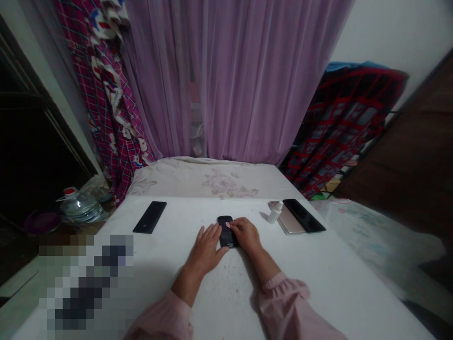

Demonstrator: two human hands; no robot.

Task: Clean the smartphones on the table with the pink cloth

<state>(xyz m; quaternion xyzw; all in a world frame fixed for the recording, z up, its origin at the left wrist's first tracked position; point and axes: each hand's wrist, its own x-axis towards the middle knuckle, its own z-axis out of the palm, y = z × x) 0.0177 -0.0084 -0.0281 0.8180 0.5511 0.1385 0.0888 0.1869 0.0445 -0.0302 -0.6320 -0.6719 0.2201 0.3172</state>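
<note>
"Looking at the hands, what's the left hand (207, 244) doing?"

"It's open, fingers spread, flat on the tabletop (170, 250), its thumb just beside the phone (226, 231)."

"And the right hand (246, 234)?"

"Curved over the phone's right side, fingertips on it. Gripping or only resting, I can't tell."

"Where's the phone?"

"Mid-width, nearer the far edge. A black phone (149, 217) lies left of it; a bottle (275, 212), gold phone (286, 222) and dark phone (303, 215) lie right."
</note>
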